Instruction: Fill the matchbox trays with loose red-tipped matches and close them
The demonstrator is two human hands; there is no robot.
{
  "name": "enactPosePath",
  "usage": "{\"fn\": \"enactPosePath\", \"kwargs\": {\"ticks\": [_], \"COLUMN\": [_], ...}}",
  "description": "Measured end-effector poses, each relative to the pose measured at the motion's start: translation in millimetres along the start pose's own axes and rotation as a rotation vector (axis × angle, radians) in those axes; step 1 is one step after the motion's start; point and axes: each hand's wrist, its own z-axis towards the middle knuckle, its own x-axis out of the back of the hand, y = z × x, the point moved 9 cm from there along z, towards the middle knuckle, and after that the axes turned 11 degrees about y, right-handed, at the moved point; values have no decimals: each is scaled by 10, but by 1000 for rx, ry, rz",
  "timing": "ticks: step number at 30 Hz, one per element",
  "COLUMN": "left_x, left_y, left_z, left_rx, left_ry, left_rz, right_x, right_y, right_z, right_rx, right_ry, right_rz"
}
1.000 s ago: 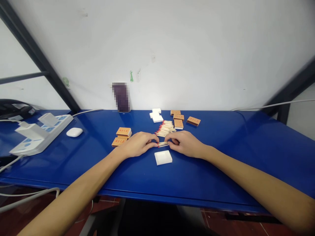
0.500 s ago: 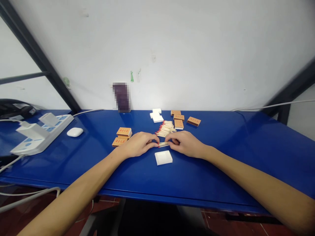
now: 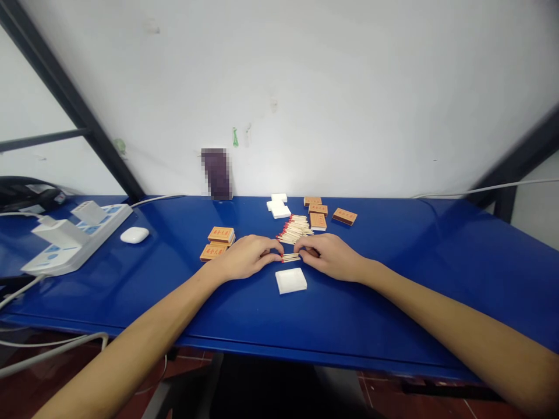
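Note:
My left hand (image 3: 247, 256) and my right hand (image 3: 328, 255) rest on the blue table (image 3: 393, 279), fingertips pinched on the two ends of a small bundle of red-tipped matches (image 3: 290, 257). Just in front of the bundle lies a white matchbox tray (image 3: 290, 280). Behind the hands sits a loose pile of matches (image 3: 294, 228). Two orange matchboxes (image 3: 217, 241) lie left of my left hand.
More orange matchbox sleeves (image 3: 325, 212) and white trays (image 3: 277, 205) lie near the wall. A white power strip (image 3: 74, 235) with plugs and a white earbud case (image 3: 134, 234) sit at the left. Cables run along the left edge. Dark frame bars slant at both sides.
Both hands stay pinched on the match bundle with hardly any shift; the view has nudged slightly.

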Motion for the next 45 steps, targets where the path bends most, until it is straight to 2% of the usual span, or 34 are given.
{"fn": "enactPosePath", "kwargs": {"ticks": [33, 40, 45], "left_x": [14, 72, 105], "left_y": [-24, -34, 14], "left_z": [-10, -30, -43], "left_rx": [-26, -14, -30], "left_ry": [41, 119, 156], "left_rz": [65, 219, 248], "right_x": [0, 5, 6], "right_y": [-35, -76, -90], "right_z": [-17, -19, -24], "right_rx": [45, 86, 97], "right_ry": [14, 11, 9], "right_rz": [-13, -13, -2]}}
